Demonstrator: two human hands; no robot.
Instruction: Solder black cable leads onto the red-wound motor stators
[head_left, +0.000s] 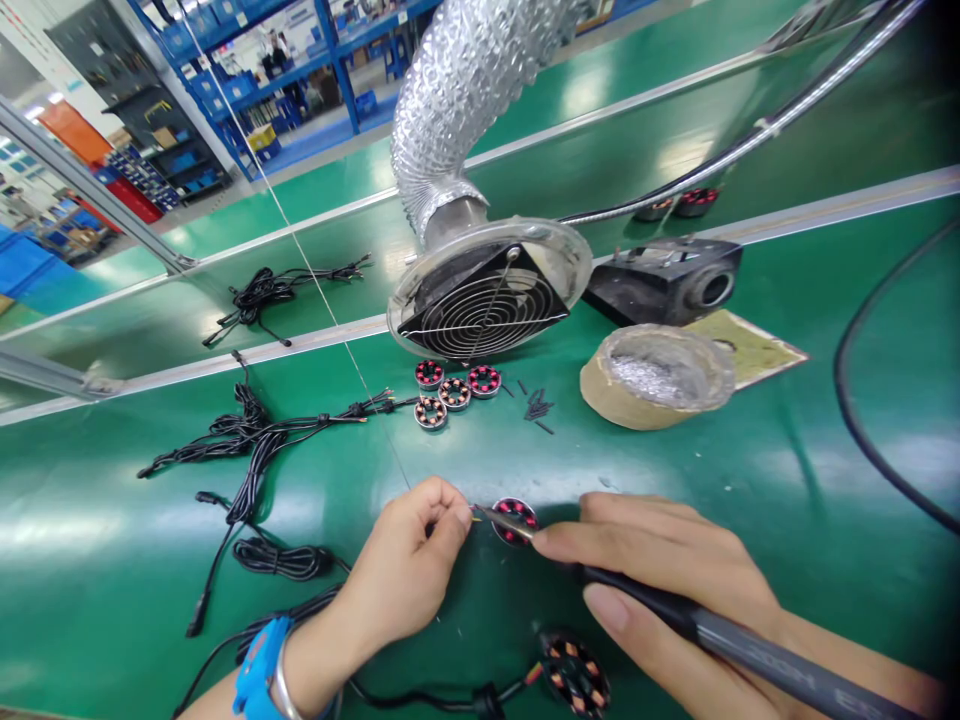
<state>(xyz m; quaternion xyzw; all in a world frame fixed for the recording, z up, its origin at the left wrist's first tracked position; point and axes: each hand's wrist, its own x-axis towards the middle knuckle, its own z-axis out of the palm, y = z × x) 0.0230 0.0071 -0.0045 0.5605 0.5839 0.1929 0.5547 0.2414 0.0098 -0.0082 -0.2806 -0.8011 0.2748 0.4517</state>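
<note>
My left hand (405,565) is closed, thumb and forefinger pinched together. A thin strand of solder wire (315,285) runs down from the upper left into this hand, and tiny coloured wire ends show at the fingertips. In my right hand (667,550) is a soldering iron (750,645), held like a pen. Its metal tip passes over a small round motor stator (523,509) with red windings and ends close by my left fingertips. Whether tip and wire touch is too small to tell. Nearer me lies a copper-wound stator (576,675), joined to a black cable.
Several stators (454,393) and short black sleeve pieces (536,406) lie further back. Black cables (255,435) spread on the left. A fume duct hood (487,290) hangs behind, beside a black stand (667,280) and a foil-lined round container (652,385). A cable loops at right.
</note>
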